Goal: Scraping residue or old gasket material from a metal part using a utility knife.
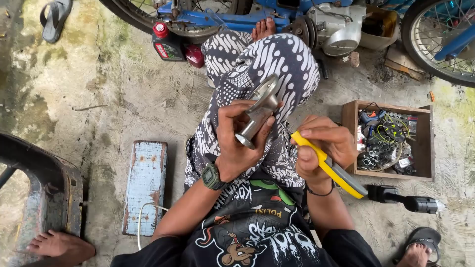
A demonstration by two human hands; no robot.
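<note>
My left hand (237,141) grips a grey metal part (258,111), a short tube with a flat flange at its upper end, held over my patterned trouser leg (267,64). A dark wristwatch (212,177) sits on that wrist. My right hand (321,146) holds a yellow and grey utility knife (329,165), its yellow tip pointing toward the metal part and a little apart from it. Both hands hover above my lap.
A wooden box (424,143) of wires and small parts sits at the right. Ahead stands a blue motorbike (316,20), with an oil bottle (166,42) beside it. A black tool (408,200) lies at the lower right. At the left are a rusty metal block (145,185) and another person's foot (59,244).
</note>
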